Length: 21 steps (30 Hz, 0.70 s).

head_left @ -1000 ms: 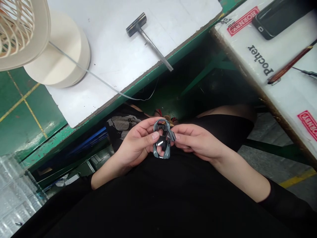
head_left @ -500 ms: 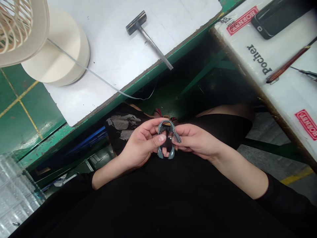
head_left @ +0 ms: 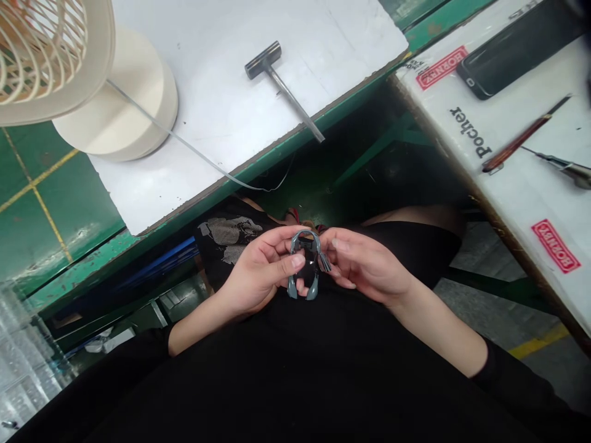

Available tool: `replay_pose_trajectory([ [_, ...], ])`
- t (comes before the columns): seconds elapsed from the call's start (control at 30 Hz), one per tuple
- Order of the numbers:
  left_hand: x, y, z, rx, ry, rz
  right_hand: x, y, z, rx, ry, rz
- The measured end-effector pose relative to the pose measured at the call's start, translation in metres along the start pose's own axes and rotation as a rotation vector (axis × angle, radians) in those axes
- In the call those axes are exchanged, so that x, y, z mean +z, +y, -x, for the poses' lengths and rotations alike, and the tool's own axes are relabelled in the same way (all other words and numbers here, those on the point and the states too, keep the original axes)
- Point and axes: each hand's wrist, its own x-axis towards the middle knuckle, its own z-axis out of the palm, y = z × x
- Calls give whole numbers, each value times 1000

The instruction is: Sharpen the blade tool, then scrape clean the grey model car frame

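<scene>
In front of my lap, a small glossy grey-blue plastic part (head_left: 313,289) has an arched top, two rounded legs and a dark piece inside. My left hand (head_left: 258,267) grips it from the left, thumb pressed on its face and fingers behind. A ribbed fin sticks out on the part's right side. Beside that fin is my right hand (head_left: 373,264), its thumb raised and its fingers apart. Whether a right fingertip still touches the part's edge is unclear.
A hammer (head_left: 295,101) lies on the white-topped bench beside a cream fan (head_left: 124,117) with a grey cable. To the right, another table holds a phone (head_left: 508,55), a brown-handled tool (head_left: 517,141) and a pointed metal tool (head_left: 561,165). Clear plastic trays (head_left: 32,363) stand lower left.
My right thumb and fingers have loosened from the part and spread apart. My left hand keeps its grip, with the part slightly further left. The view has shifted a little.
</scene>
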Motion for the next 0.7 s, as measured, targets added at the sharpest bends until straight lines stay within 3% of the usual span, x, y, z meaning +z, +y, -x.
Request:
replay_pose_trajectory([
  [0.17,-1,-3,1,76,-23,-33,5,4,2,-83,56,42],
  [0.3,-2,3,-1,7,-90,44,5,6,1,-114,51,68],
  [0.7,-2,8,-2,-50,-73,87,9,5,5,-153,66,162],
])
